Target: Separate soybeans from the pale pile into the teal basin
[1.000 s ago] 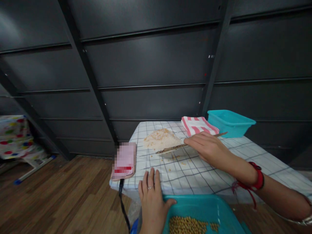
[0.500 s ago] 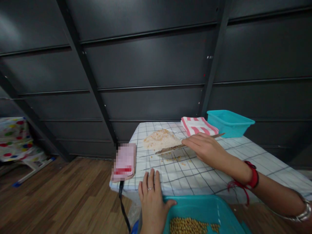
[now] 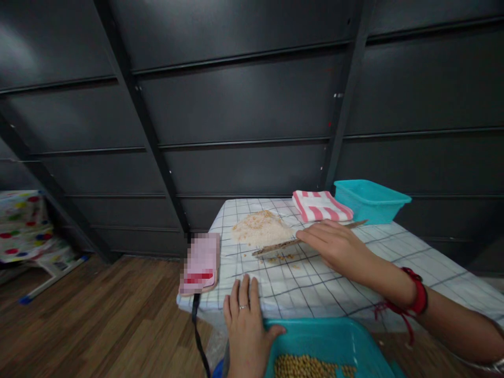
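My right hand [image 3: 334, 245] is closed around a thin, flat brown piece like cardboard [image 3: 275, 248]. Its long edge stands just in front of a heap of white grains like rice [image 3: 262, 231], topped with yellow beans. A few loose beans [image 3: 281, 258] lie on the tablecloth on the near side of that piece. My left hand [image 3: 249, 325] lies at the table's front edge with its fingers stretched out, its thumb at the rim of a teal tub [image 3: 315, 328]. Yellow-brown beans [image 3: 305, 366] cover part of the tub's bottom.
A checked cloth [image 3: 271, 291] covers the table. At its left edge lies a pink phone-like object [image 3: 202, 262], partly pixelated, with a black strap [image 3: 197, 331]. A striped towel [image 3: 321, 206] and a second teal tub [image 3: 372, 202] stand at the back, near a dark panelled wall [image 3: 244, 105].
My right hand has shifted slightly right and towards me, and the flat brown piece has tilted with it. My left hand keeps its place.
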Demonstrator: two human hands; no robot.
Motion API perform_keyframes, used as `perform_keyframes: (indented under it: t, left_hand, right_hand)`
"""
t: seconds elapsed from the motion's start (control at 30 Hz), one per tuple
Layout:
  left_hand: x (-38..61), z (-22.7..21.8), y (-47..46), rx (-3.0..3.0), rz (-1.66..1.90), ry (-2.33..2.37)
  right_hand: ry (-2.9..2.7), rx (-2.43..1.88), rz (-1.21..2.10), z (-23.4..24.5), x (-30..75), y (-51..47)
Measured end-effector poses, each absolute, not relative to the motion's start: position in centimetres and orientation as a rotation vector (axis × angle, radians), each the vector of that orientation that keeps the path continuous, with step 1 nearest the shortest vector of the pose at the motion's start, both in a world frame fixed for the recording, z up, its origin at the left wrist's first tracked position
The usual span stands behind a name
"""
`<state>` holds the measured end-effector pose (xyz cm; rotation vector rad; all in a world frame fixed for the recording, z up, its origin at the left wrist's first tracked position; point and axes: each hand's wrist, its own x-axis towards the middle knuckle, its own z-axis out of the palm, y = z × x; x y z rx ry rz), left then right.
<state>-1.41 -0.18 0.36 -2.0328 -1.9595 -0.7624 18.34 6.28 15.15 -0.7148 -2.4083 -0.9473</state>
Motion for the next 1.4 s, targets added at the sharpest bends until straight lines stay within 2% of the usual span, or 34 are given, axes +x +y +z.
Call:
perform_keyframes:
  t: [0.63,1.4]
  left_hand:
    - [-0.6,0.1,-0.2,-1.958,-0.811,-1.940]
    - [-0.9,-0.6,0.0,-1.969,-0.823,-1.895]
  right_hand:
    - [-2.443,-0.778,-1.017,15.0,17.0,7.2]
    - [-2.462,-0.709,-0.942,15.6,18.8,3.9]
